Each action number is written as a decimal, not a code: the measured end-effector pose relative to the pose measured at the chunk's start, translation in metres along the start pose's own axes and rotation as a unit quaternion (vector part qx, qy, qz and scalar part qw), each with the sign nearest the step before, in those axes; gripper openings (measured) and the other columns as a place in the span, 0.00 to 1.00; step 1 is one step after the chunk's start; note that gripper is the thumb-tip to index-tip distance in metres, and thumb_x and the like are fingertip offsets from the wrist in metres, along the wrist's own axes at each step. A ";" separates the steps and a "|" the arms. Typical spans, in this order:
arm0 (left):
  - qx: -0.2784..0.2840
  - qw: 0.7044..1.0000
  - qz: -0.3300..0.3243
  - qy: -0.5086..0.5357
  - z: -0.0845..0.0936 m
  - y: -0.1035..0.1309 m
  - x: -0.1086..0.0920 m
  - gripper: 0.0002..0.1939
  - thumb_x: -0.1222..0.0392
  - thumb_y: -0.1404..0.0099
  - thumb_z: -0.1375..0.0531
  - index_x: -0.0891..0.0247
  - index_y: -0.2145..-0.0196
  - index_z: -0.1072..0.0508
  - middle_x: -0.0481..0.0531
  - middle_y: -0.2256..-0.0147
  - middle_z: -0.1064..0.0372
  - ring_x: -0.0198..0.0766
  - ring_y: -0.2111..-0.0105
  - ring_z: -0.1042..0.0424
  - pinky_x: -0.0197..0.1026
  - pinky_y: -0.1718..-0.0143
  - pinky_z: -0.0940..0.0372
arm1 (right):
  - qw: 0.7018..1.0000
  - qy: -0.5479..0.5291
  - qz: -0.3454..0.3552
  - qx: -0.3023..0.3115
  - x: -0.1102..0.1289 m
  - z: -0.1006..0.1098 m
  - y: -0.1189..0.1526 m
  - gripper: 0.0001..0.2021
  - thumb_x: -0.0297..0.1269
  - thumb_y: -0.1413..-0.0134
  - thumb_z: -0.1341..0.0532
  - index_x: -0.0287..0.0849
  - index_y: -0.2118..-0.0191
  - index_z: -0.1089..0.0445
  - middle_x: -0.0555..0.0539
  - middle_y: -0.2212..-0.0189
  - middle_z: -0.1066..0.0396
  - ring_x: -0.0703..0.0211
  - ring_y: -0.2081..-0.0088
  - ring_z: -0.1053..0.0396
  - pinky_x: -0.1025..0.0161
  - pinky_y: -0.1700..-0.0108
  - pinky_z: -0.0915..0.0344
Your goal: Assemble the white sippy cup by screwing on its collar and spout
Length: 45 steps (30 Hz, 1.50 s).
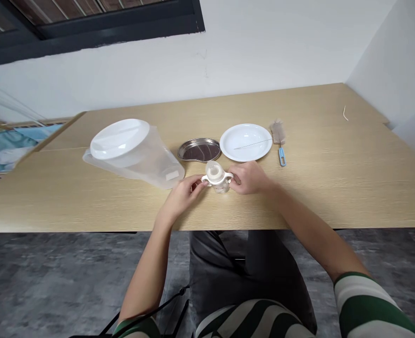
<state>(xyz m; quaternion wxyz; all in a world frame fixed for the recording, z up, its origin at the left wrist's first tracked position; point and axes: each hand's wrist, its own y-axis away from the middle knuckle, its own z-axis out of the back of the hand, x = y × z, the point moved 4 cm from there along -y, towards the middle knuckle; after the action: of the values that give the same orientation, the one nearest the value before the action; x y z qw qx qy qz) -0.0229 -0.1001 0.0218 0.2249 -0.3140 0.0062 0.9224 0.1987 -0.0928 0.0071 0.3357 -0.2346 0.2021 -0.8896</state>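
A small clear baby bottle [215, 175] with a cream-white top and two side handles stands at the front middle of the table. My left hand [185, 193] pinches the left handle between thumb and fingers. The opposite handle is gripped by my right hand [248, 178], its fingers curled in. Just behind the bottle lie a shiny metal kidney-shaped tray [199, 149] and a white plate [246, 129]. Across the plate rests a thin wire-like brush [253, 144]. Right of the plate is a bottle brush [279, 141] with a blue handle.
A large translucent plastic pitcher [145, 164] with a white lid lies on its side at the left. Far off at the right back is a small curved white piece [344, 113]. The wooden table [334, 188] meets a white wall [263, 47] behind.
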 end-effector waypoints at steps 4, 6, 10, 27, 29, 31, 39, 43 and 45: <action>-0.010 1.000 -0.022 -0.009 -0.001 -0.006 0.000 0.20 0.47 0.27 0.45 0.65 0.55 0.20 0.55 0.66 0.22 0.40 0.69 0.30 0.41 0.62 0.36 | 1.000 0.002 -0.003 0.017 0.000 -0.003 -0.001 0.06 0.35 0.47 0.42 0.43 0.74 0.33 0.50 0.79 0.32 0.63 0.75 0.42 0.61 0.71 0.53; -0.018 1.000 -0.024 -0.009 -0.002 -0.009 0.000 0.20 0.48 0.26 0.45 0.65 0.57 0.19 0.56 0.66 0.21 0.41 0.68 0.30 0.41 0.62 0.35 | 1.000 0.011 -0.019 0.014 -0.003 -0.004 -0.001 0.06 0.35 0.47 0.42 0.43 0.73 0.32 0.50 0.79 0.32 0.62 0.76 0.42 0.61 0.71 0.53; -0.031 0.999 -0.024 0.001 -0.006 -0.015 -0.002 0.19 0.49 0.27 0.44 0.65 0.57 0.19 0.56 0.65 0.21 0.41 0.69 0.29 0.40 0.63 0.35 | 0.999 0.031 -0.044 0.000 -0.010 -0.002 0.000 0.06 0.35 0.47 0.42 0.42 0.72 0.31 0.49 0.78 0.29 0.62 0.76 0.41 0.60 0.71 0.53; -0.093 0.991 -0.093 0.037 0.000 -0.030 -0.016 0.36 0.49 0.42 0.29 0.62 0.40 0.31 0.58 0.52 0.29 0.43 0.59 0.28 0.45 0.57 0.31 | 0.992 0.033 -0.095 -0.082 -0.016 0.021 0.000 0.21 0.53 0.35 0.46 0.39 0.64 0.27 0.49 0.80 0.31 0.61 0.77 0.37 0.61 0.71 0.49; -0.082 0.988 -0.106 0.079 -0.004 -0.041 -0.021 0.39 0.48 0.46 0.27 0.61 0.40 0.32 0.60 0.46 0.29 0.45 0.53 0.27 0.48 0.52 0.30 | 0.989 0.019 -0.101 -0.103 -0.017 0.022 0.000 0.23 0.53 0.33 0.48 0.39 0.63 0.27 0.50 0.80 0.31 0.61 0.77 0.36 0.62 0.71 0.47; -0.063 0.983 -0.111 0.133 -0.011 -0.053 -0.026 0.39 0.48 0.47 0.26 0.62 0.41 0.31 0.61 0.45 0.28 0.47 0.50 0.26 0.49 0.49 0.30 | 0.986 0.007 -0.107 -0.127 -0.017 0.023 0.000 0.24 0.53 0.32 0.49 0.38 0.62 0.26 0.49 0.80 0.31 0.61 0.77 0.35 0.62 0.71 0.46; -0.083 0.953 -0.080 0.280 -0.035 -0.062 -0.031 0.20 0.51 0.46 0.26 0.63 0.59 0.23 0.56 0.59 0.21 0.43 0.60 0.23 0.46 0.57 0.29 | 0.974 -0.003 -0.130 -0.188 -0.014 0.031 0.000 0.26 0.55 0.31 0.52 0.38 0.59 0.27 0.50 0.81 0.32 0.62 0.79 0.36 0.61 0.72 0.44; -0.101 0.945 -0.066 0.305 -0.049 -0.062 -0.025 0.17 0.53 0.48 0.25 0.64 0.65 0.23 0.52 0.67 0.23 0.38 0.68 0.27 0.41 0.66 0.31 | 0.973 0.003 -0.133 -0.191 -0.011 0.030 0.002 0.24 0.57 0.33 0.49 0.41 0.63 0.30 0.52 0.81 0.35 0.63 0.79 0.38 0.62 0.73 0.46; -0.118 0.943 -0.050 0.308 -0.054 -0.063 -0.020 0.17 0.53 0.51 0.25 0.64 0.68 0.23 0.49 0.70 0.25 0.35 0.72 0.29 0.38 0.70 0.34 | 0.973 0.006 -0.122 -0.194 -0.010 0.030 0.002 0.24 0.59 0.35 0.48 0.42 0.66 0.33 0.53 0.81 0.37 0.63 0.79 0.39 0.62 0.73 0.47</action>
<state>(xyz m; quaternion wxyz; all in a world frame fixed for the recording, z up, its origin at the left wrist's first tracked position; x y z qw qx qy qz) 0.0487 -0.0601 -0.0014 0.2196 -0.6071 -0.0493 0.7621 0.2227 -0.0938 0.0275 0.1711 -0.3128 0.3426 -0.8692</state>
